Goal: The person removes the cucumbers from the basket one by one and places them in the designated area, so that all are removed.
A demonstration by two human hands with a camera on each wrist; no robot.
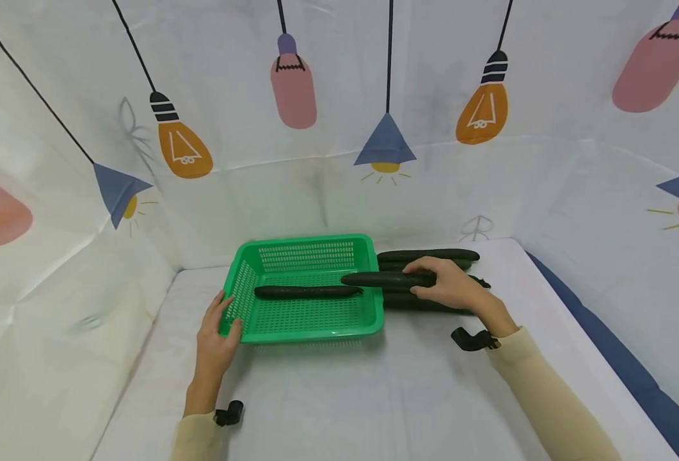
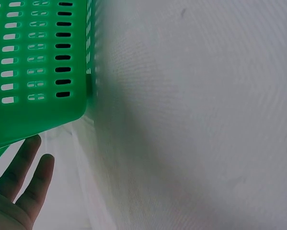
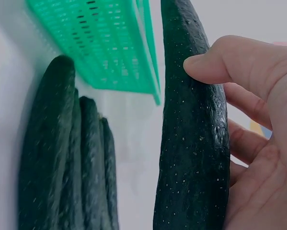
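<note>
In the head view my right hand (image 1: 451,285) holds a dark green cucumber (image 1: 382,279) level, its left end over the right rim of a green plastic basket (image 1: 316,335). The right wrist view shows the thumb (image 3: 208,68) on the near face of this cucumber and fingers behind it. Another cucumber (image 1: 307,292) lies lengthwise inside the basket. My left hand (image 1: 217,336) rests at the basket's near left corner, thumb and fingers spread. Two of its fingers (image 2: 35,184) are fairly straight beside the basket wall in the left wrist view.
Several cucumbers (image 1: 428,255) lie side by side just right of the basket, partly hidden by my right hand. White cloth covers the table (image 1: 339,397). A white curtain (image 1: 327,192) printed with lamps hangs behind. Each wrist wears a small black camera (image 1: 470,339).
</note>
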